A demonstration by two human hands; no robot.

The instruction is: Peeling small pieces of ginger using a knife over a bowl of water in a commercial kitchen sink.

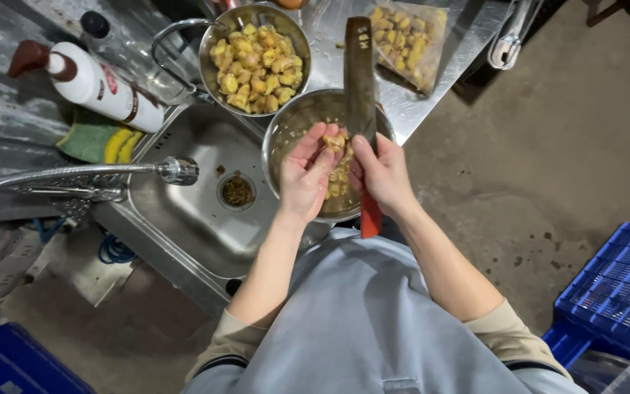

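Both hands: left hand pinching one ginger piece, right hand gripping one cleaver; two bowls.

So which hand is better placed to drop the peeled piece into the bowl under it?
The left hand, probably. Its fingers already pinch the ginger piece right over the bowl. The right hand is busy gripping the knife, so it is less free.

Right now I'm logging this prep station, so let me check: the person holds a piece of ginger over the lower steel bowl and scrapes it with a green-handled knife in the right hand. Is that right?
Not quite. The head view shows the knife has a red-orange handle, not green. The rest holds: the right hand grips it, and the left hand holds the ginger piece over the lower steel bowl.
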